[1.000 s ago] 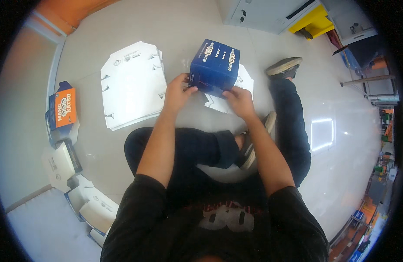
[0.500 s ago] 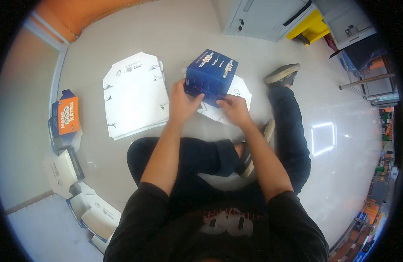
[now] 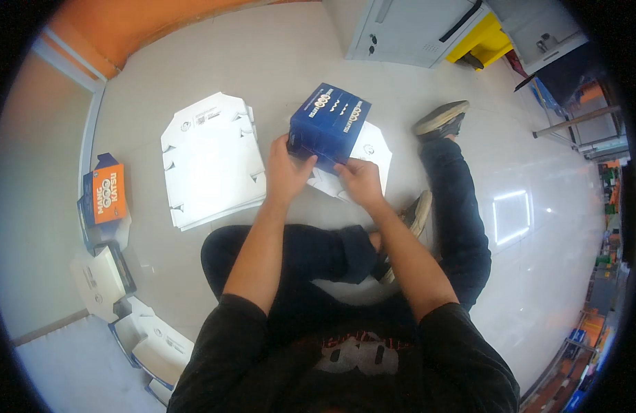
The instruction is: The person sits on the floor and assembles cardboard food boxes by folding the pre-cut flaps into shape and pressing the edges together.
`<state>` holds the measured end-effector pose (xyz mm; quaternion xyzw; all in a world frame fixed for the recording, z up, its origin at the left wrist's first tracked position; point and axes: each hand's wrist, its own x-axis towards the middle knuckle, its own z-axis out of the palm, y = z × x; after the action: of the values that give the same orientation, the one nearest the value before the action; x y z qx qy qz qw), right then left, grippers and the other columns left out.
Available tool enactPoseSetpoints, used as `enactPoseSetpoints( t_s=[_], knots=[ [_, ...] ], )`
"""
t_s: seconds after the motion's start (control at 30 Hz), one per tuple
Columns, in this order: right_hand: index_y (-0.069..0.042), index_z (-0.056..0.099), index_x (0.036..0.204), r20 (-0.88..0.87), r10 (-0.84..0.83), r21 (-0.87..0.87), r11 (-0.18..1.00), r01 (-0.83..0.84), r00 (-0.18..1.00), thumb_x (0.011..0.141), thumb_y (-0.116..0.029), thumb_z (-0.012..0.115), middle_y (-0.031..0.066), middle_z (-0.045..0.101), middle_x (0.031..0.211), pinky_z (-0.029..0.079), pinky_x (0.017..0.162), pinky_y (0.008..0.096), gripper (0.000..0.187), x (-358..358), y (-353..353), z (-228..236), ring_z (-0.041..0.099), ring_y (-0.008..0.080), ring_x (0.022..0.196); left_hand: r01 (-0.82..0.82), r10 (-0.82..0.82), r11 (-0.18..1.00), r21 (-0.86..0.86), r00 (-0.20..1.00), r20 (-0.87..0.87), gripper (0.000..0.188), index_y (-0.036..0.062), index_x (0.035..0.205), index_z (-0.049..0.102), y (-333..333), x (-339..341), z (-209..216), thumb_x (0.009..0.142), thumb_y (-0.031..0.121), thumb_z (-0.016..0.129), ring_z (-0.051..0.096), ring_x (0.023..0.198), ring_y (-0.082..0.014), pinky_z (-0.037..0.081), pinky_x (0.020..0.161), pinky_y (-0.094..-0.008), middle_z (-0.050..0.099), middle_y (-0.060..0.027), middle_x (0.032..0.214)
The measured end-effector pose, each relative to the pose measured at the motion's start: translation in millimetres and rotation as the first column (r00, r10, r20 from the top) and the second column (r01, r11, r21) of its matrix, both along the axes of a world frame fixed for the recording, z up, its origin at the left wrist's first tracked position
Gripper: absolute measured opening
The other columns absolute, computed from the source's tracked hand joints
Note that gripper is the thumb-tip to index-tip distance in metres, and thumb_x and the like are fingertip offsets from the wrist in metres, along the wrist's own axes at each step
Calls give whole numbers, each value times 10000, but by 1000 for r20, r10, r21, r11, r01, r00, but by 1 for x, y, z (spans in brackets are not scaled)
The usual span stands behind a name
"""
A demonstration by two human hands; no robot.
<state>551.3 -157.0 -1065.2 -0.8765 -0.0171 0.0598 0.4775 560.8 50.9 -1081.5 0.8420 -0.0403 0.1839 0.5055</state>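
A dark blue cardboard box [image 3: 328, 124] with white and orange print stands folded up in front of me, tilted slightly. My left hand [image 3: 288, 172] grips its near left corner, the thumb pressed on the near face. At the near right corner, my right hand [image 3: 360, 180] pinches the lower edge with thumb and fingers. Under and behind the box lies a white flat carton blank [image 3: 373, 153], partly covered. To the left sits a stack of white flat carton blanks [image 3: 214, 162] with notched edges.
Along the left wall lie an orange and blue box [image 3: 110, 191] and opened white-lined cartons [image 3: 101, 279], [image 3: 161, 344]. A grey metal cabinet [image 3: 407, 31] and a yellow container [image 3: 484, 43] stand at the far right. My legs [image 3: 459, 199] stretch across the floor.
The view has shifted a little. The box has moved slightly left and nearer with both hands still on it, and my right hand has come a little closer to the left one.
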Motion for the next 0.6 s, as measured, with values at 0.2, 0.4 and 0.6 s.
enactPoseSetpoints(
  t_s=[0.2,0.4,0.6],
  knots=[
    [0,773,1065,113,53,20,998,-55,992,927,-157,742,160,753,822,538,672,335,211,-6,-1,-16,689,153,710,13,-6,999,45,990,-140,682,-38,1297,485,3,0,-11,761,157,859,612,1165,-411,489,1000,-470,609,-250,1218],
    [-34,777,1089,-73,148,-95,983,-155,986,892,-158,754,188,765,1005,573,808,374,234,-13,-4,-34,758,297,860,-2,48,991,135,940,-339,716,-42,1246,470,7,-3,-18,706,168,890,620,1174,-431,500,998,-473,622,-274,1213],
    [0,750,982,129,107,-141,986,-88,986,902,-203,770,209,725,835,538,686,395,219,-17,-12,-45,701,324,710,-54,126,985,165,877,-463,757,-47,1202,474,-2,-9,2,667,233,931,655,1113,-464,531,944,-494,672,-292,1148]
  ],
)
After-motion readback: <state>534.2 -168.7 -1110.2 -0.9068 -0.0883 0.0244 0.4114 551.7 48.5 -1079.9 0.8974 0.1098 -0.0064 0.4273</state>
